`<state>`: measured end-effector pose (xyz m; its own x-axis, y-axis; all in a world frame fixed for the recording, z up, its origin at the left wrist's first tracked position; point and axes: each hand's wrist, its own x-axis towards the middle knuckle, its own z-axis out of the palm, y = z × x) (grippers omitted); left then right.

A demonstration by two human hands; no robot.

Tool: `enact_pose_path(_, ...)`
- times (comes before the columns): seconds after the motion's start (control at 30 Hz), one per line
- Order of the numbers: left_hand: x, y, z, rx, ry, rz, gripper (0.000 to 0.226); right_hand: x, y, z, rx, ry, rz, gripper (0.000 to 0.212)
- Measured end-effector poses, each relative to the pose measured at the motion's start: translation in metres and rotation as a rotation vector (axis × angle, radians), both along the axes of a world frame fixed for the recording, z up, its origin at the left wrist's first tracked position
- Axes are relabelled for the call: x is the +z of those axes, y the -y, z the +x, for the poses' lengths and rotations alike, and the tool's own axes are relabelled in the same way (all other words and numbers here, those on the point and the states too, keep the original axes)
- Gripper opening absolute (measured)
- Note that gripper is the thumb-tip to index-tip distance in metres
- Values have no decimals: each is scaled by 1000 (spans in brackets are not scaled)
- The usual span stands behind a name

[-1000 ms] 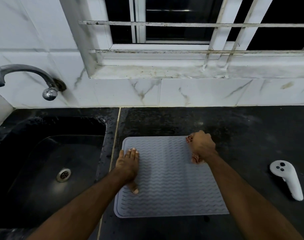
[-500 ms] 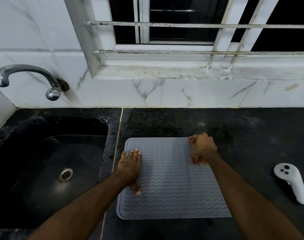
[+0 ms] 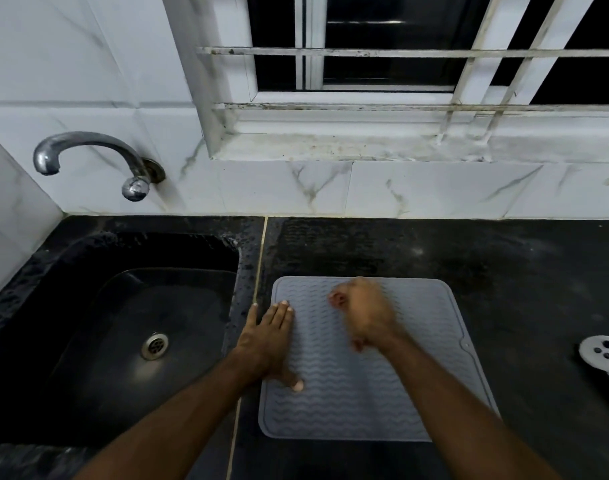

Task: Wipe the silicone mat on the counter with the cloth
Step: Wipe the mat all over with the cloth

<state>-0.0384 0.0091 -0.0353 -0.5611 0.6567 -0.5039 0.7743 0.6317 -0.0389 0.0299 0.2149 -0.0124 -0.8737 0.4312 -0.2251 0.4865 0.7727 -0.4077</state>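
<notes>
A grey silicone mat [image 3: 420, 344] with a wavy rib pattern lies flat on the black counter [image 3: 503, 271]. My left hand [image 3: 266, 337] rests flat on the mat's left edge, fingers together and thumb out. My right hand [image 3: 363, 311] is a fist on the mat's upper middle, blurred by motion. A reddish cloth [image 3: 337, 300] is bunched inside the fist. Only small bits of it show at the fingers and below the palm.
A black sink [image 3: 88, 341] with a metal drain lies left of the mat, a chrome tap [image 3: 88, 150] above it. A white handheld controller [image 3: 604, 356] lies on the counter at the far right. White marbled tiles and a barred window stand behind.
My right fist with the cloth has slid left across the mat, from its top right corner to the upper middle. My left hand has stayed on the left edge.
</notes>
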Motion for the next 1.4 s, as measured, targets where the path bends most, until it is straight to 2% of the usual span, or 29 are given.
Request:
enact_pose_path(0.07, 1, 4, -3, -31, -19, -2, 153, -4, 34, -10, 225, 4, 36, 43)
enact_pose_path(0.13, 4, 6, -8, -59, -28, -20, 153, -4, 53, -18, 330, 18, 71, 42)
enact_pose_path(0.37, 3, 13, -5, -50, -58, -46, 151, -5, 36, -22, 163, 115, 201, 35)
enact_pose_path(0.47, 2, 18, -1, -4, -96, -66, 150, -5, 57, -33, 288, 49, 144, 33)
enact_pose_path(0.57, 0, 22, 1, 17, -105, -68, 148, -3, 75, -33, 398, 71, 106, 34)
enact_pose_path(0.77, -1, 26, 4, 29, -102, -45, 144, 11, 56, -36, 158, 188, 149, 31)
enact_pose_path(0.83, -1, 25, 5, 28, -104, -53, 142, 14, 65, -42, 188, 185, 116, 33)
enact_pose_path(0.97, -3, 23, 4, 32, -96, -67, 141, 12, 85, -47, 290, 183, 75, 22)
enact_pose_path(1.07, 0, 25, 2, 22, -104, -86, 143, 15, 77, -39, 278, 189, 51, 25)
enact_pose_path(1.23, 2, 19, 4, 35, -80, -105, 143, 11, 57, -31, 221, 206, 166, 31)
enact_pose_path(1.4, 1, 17, 3, 40, -85, -159, 144, 2, 84, -30, 362, 110, 94, 32)
